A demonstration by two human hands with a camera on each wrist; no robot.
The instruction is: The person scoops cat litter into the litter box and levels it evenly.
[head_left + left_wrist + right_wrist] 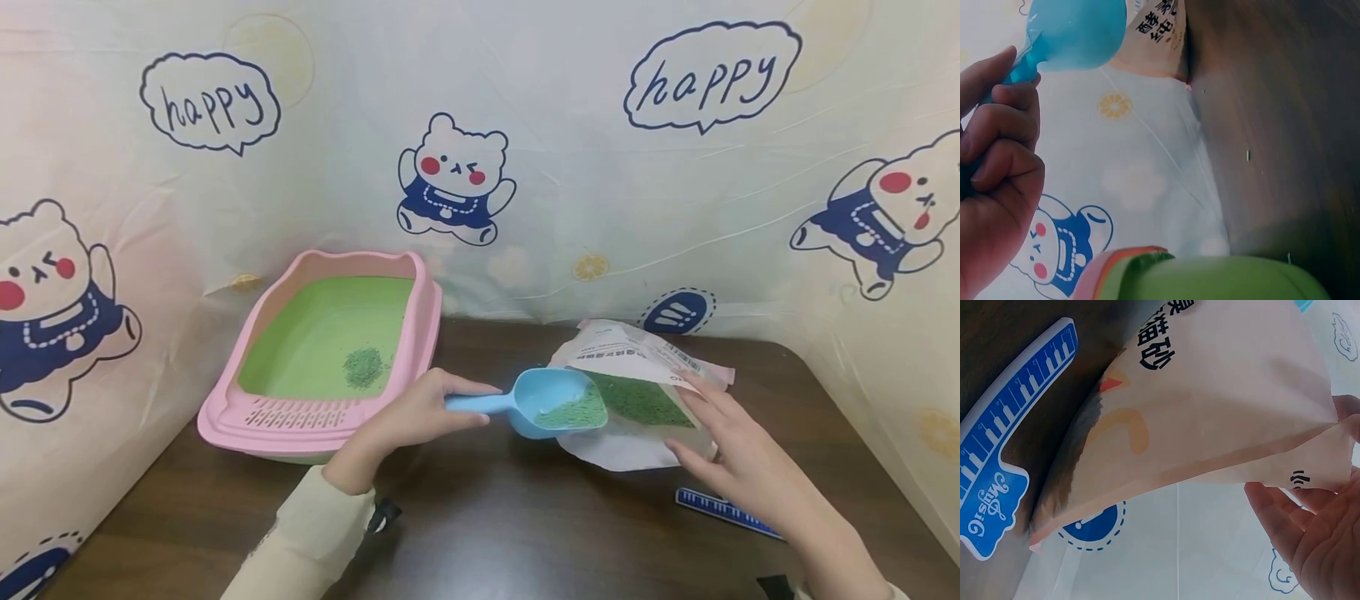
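Observation:
My left hand [412, 408] grips the handle of a light blue scoop [543, 396], with green cat litter [577, 412] lying in its bowl. The scoop overlaps the mouth of a white printed cat litter bag [637, 350], where more green litter [645, 400] shows. At the bag's right side, my right hand [738, 450] holds the edge of its opening. In the right wrist view, the bag [1222, 412] hangs from the fingers of that hand [1316, 531]. Curled fingers wrap the scoop handle in the left wrist view, beside the scoop's blue bowl [1079, 31].
A litter box with a pink rim [431, 333] and green inside stands at the left; a small heap of green litter [363, 367] lies in it. A blue piano-key ruler [723, 510] lies near my right wrist on the dark wooden table [480, 525]. Printed cloth [555, 208] surrounds the table.

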